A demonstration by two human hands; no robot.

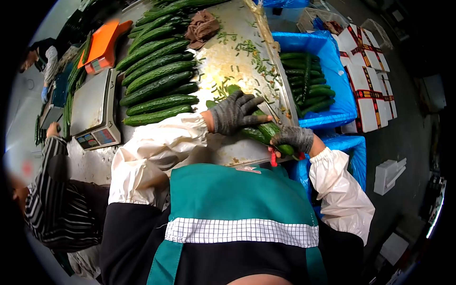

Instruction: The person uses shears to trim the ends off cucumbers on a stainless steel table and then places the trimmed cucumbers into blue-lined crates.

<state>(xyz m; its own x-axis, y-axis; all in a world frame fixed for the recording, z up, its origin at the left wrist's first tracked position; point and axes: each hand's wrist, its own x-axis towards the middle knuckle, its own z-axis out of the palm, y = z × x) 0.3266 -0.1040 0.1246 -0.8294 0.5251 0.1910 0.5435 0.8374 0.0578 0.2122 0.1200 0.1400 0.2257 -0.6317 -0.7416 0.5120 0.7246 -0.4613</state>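
My left hand point(235, 113), in a grey glove, lies over the upper part of a few green cucumbers point(267, 132) at the table's near edge, its fingers spread. Around the lower ends of those cucumbers, my right hand point(294, 138) has its gloved fingers curled. Something small and red point(273, 156) shows below the right fingers; what it is cannot be made out. To the left, a long row of cucumbers point(159, 76) lies side by side on the metal table point(232, 154). Green scraps point(251, 50) are scattered beyond my hands.
A blue-lined crate point(344, 102) of cucumbers stands right of the table, with another blue-lined crate point(358, 147) nearer. White boxes point(365, 92) are behind. Left are a scale point(92, 107), an orange scale point(102, 42), a striped-sleeved person point(57, 199) and another person point(45, 57). A brown cloth point(202, 28) lies ahead.
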